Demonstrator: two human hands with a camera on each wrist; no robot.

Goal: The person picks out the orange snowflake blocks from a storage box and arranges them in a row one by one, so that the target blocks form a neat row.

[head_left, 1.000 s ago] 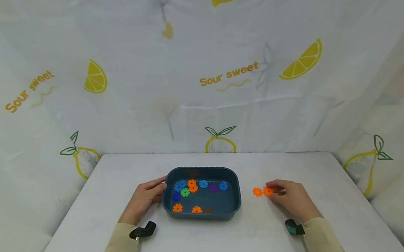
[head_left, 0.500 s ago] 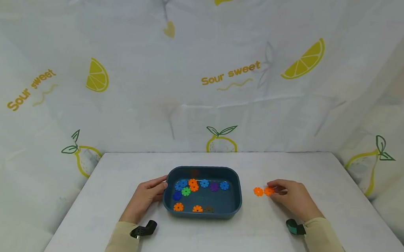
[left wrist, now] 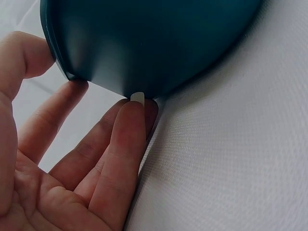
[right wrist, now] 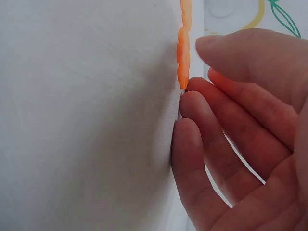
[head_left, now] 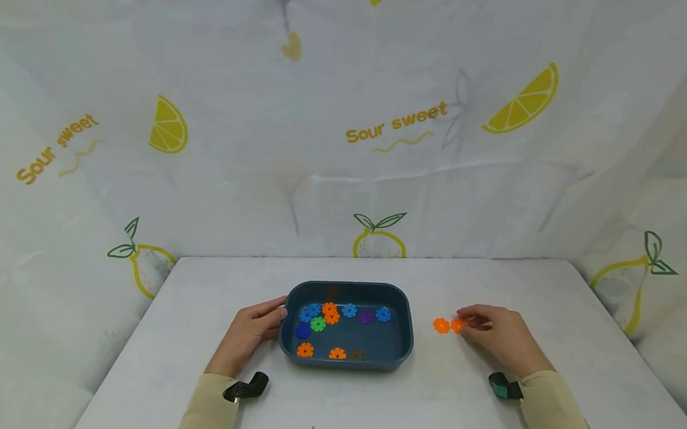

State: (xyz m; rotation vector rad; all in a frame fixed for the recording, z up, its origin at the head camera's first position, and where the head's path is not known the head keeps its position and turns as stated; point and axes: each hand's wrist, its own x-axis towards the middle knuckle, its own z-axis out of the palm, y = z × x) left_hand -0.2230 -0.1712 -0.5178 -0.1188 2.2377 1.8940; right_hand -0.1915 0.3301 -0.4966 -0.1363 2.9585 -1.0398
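A dark blue tray (head_left: 344, 363) sits mid-table and holds several plastic gear discs (head_left: 329, 313) in orange, blue, green and purple. My left hand (head_left: 271, 316) rests against the tray's left wall. In the left wrist view its straight fingers (left wrist: 130, 125) touch the tray (left wrist: 154, 43) low down, with the thumb at the rim. Two orange discs (head_left: 442, 325) lie flat on the table right of the tray. My right hand (head_left: 471, 322) rests beside them, and its fingertips (right wrist: 192, 96) touch the nearer disc (right wrist: 183, 57). The thumb hovers just above that disc.
The white table (head_left: 364, 411) is walled on three sides by a lemon-print cloth (head_left: 386, 130). A black strap sits on each wrist (head_left: 245, 390). Bare tabletop lies in front of the tray and behind it.
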